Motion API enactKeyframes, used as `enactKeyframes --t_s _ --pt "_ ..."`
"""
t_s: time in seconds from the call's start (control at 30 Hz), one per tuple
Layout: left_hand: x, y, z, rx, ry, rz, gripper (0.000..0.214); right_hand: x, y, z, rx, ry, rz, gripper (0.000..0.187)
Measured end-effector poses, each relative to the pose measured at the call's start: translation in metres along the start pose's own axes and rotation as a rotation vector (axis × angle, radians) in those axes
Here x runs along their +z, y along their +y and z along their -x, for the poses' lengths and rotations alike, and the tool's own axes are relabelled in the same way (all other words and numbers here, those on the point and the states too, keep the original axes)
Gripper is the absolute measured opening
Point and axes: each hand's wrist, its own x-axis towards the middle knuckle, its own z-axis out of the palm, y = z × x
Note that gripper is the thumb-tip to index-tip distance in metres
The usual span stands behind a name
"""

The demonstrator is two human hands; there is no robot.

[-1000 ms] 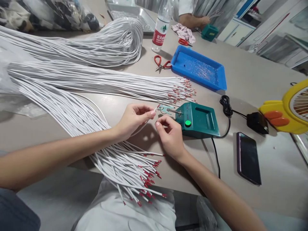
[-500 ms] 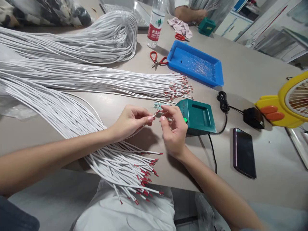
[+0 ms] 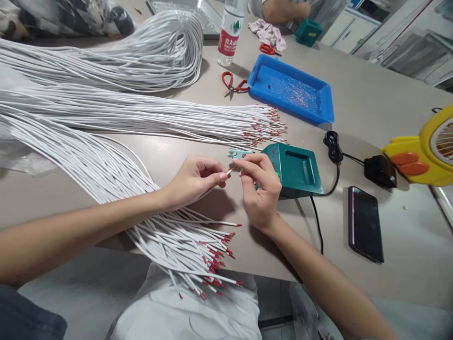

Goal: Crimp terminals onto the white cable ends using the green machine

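Note:
My left hand (image 3: pixel 201 179) is closed in a pinch on a white cable (image 3: pixel 229 172), close to its red wire end. Facing it, my right hand (image 3: pixel 262 189) has its fingers curled in, with the index fingertip and thumb at the red end. The rest of that cable runs back under my left palm. Below my hands, a bundle of white cables (image 3: pixel 170 241) with red ends hangs over the table edge. Just behind my right hand stands a green box-shaped device (image 3: pixel 300 170), and a pale green clip-like piece (image 3: pixel 239 153) lies beside it.
Farther back lie a second cable bundle (image 3: pixel 159 118), a looped coil (image 3: pixel 159 52), red-handled scissors (image 3: pixel 231 87), a blue tray (image 3: pixel 258 80) with small scraps and a water bottle (image 3: pixel 230 38). A phone (image 3: pixel 366 224), black adapter (image 3: pixel 380 171) and yellow fan (image 3: pixel 424 151) are right. Another person's arm (image 3: pixel 283 10) shows behind.
My right fingers have drawn closer together around the red wire end. My left hand keeps its pinch on the cable. The whole view has shifted slightly.

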Motion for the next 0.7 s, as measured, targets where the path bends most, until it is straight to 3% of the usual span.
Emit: enactKeyframes --t_s 0.5,0.57,0.7 --pt "0.0027 0.0059 -0.0055 -0.066 0.025 0.163 0.028 -0.0008 0.0015 0.0013 -0.023 0.046 -0.001 0.029" --pt "0.0021 0.0045 -0.0052 -0.074 0.024 0.162 0.028 -0.0003 0.0002 0.0011 0.033 0.055 -0.044 0.024" --pt "0.0006 0.0037 -0.0050 -0.046 0.016 0.125 0.027 0.0000 -0.0051 -0.0022 0.277 0.020 -0.237 0.014"
